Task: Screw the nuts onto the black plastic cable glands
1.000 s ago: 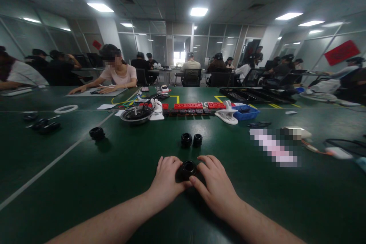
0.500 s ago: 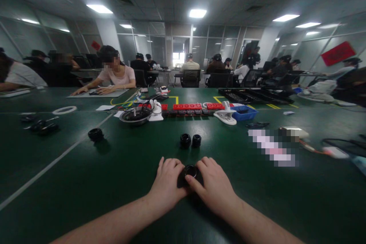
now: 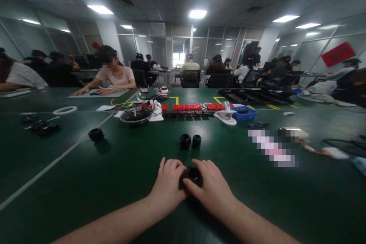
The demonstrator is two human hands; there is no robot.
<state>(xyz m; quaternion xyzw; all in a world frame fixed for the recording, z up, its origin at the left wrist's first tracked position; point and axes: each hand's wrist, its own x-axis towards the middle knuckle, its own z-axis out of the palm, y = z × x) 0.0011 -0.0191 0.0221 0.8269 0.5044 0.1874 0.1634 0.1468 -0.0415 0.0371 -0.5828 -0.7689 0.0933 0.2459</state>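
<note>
Two bare hands of ours met at the near middle of the green tabletop in the head view, with a black, round, hollow plastic part between them. We had the left hand against one side of it, the grip narrow around that edge. Our right hand held the other side, its grip closed on the part, with the thumb across the near rim and the fingers curled over the far side. The part's open hole faced up towards us. We could not tell whether its base touched the tabletop.

Just beyond our fingers we saw a larger black ribbed fitting and a smaller black ribbed fitting, side by side. A separate black round fitting sat well apart, off to the left. Farther back lay a white ring, a round dark bowl of black cables, red socket strips, a white plastic clip and a blue plastic basket. Across from us sat a person in a pink top, both arms on the tabletop.
</note>
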